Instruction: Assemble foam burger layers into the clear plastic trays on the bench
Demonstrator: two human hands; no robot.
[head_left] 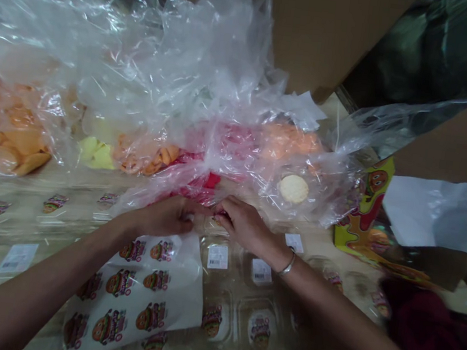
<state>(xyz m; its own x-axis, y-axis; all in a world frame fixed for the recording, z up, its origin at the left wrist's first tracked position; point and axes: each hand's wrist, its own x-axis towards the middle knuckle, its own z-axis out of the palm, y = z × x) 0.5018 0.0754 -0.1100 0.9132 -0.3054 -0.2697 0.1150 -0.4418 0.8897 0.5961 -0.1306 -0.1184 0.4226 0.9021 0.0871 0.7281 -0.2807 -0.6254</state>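
Brings the left hand (pixel 166 216) and the right hand (pixel 238 221) together over a table (pixel 74 174), at the upper edge of a white sticker sheet (pixel 183 282). Curls the left fingers inward above the sheet; impossible to say whether gripping its edge or merely lying across it. Bends the right fingers into a near pinch, touching or almost touching the left fingertips; impossible to make out, for blur, anything held between them. Looks partway along. On the sheet, at least eight burger stickers (pixel 156 280) not yet peeled off, beside a bare strip down the right side, perhaps from stickers already used. Apparently done: burger stickers in place on several clear containers (pixel 225 317) just right of the sheet, and on more farther out to either side. Apparently left: other containers with only a white label (pixel 218 256) in plain sight; no ruling out a sticker on a hidden face. Still bagged behind: orange pieces (pixel 20 143), yellow pieces (pixel 96 152) and pink pieces (pixel 238 136), under clear plastic (pixel 116 53).
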